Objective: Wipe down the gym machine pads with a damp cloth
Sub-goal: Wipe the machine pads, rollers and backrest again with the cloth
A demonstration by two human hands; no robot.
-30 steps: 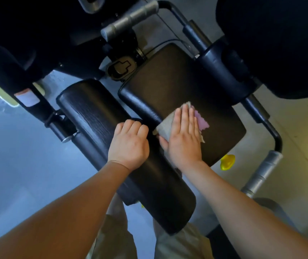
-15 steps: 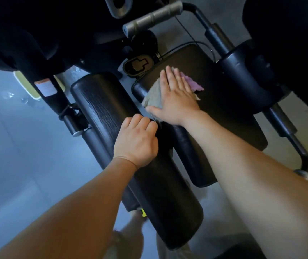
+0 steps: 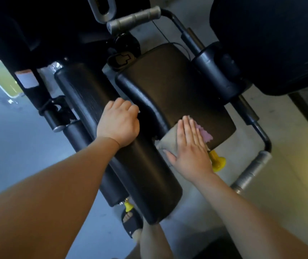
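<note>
1. The wide pad [image 3: 177, 85], black and slightly glossy, lies in the middle of the gym machine.
2. The cloth [image 3: 168, 143] lies on the wide pad's near end, at the corner closest to the person. It is grey with a pink, zigzag-edged part showing past the fingertips.
3. The right hand [image 3: 190, 148] lies flat on the cloth, palm down. Its fingers are straight and close together and its thumb is out to the side, so it presses the cloth onto the wide pad without pinching it.
4. The long pad [image 3: 149, 184], black and narrower, runs alongside the wide pad on its left, with a dark gap between them.
5. The left hand [image 3: 118, 124] rests on the long pad, knuckles up. Its fingers are curled over the edge that faces the wide pad; the fingertips are hidden in the gap.
6. A yellow knob [image 3: 219, 163] shows just below the wide pad's near end, partly behind the right hand.
7. A grey handle grip [image 3: 134, 19] sits beyond the wide pad's far end, and a second grip [image 3: 252, 171] sits off its near right corner.
8. A foot in a black sandal [image 3: 130, 222] stands on the floor, well short of the wide pad's near end.
</note>
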